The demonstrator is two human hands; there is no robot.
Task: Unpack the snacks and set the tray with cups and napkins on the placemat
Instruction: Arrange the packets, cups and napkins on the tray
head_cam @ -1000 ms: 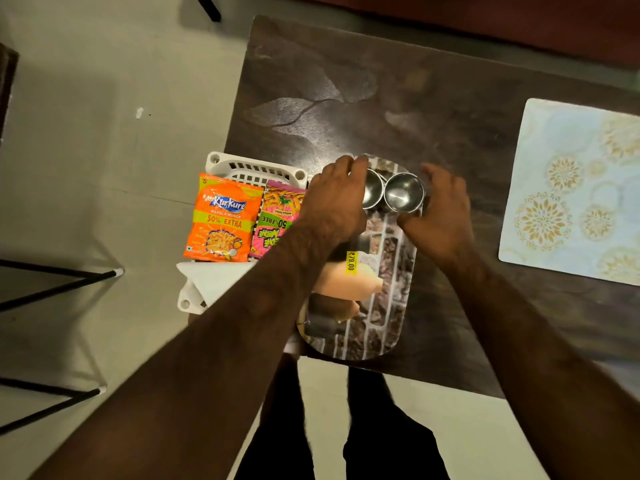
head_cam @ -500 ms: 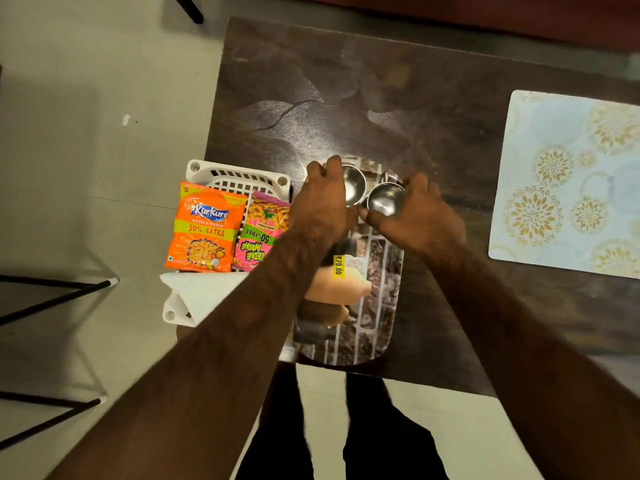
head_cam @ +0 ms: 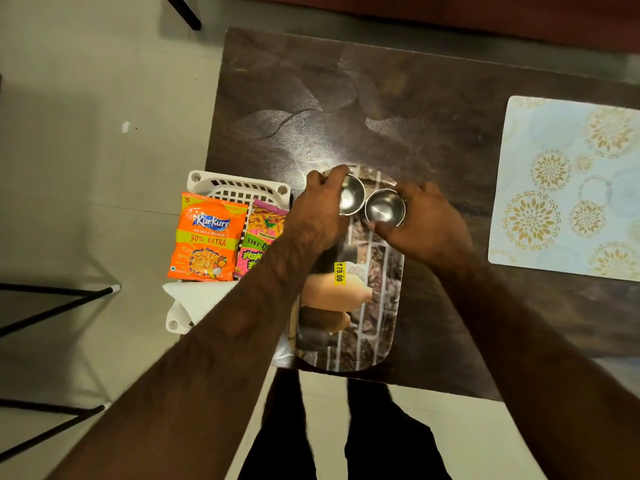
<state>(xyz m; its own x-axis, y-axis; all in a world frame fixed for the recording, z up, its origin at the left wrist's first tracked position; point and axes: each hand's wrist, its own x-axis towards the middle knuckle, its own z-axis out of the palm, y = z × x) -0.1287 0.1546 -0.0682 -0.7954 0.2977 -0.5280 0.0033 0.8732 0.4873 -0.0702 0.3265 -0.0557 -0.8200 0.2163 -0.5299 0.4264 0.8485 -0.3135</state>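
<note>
Two shiny round steel cups [head_cam: 353, 195] [head_cam: 385, 207] sit touching at frame centre on the tray's [head_cam: 381, 306] far end, left hand [head_cam: 320, 211] and right hand [head_cam: 427, 225] each grasping one, likely arranging them. Tray is glossy, brick-printed; floral placemat [head_cam: 568, 188] lies well apart, right; crinkly snack packets [head_cam: 209, 237] in the white slotted basket [head_cam: 235, 187], left.

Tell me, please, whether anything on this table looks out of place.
The basket hangs over the table's left edge, snack packets lying on it. The tray also sticks out past the near edge.
</note>
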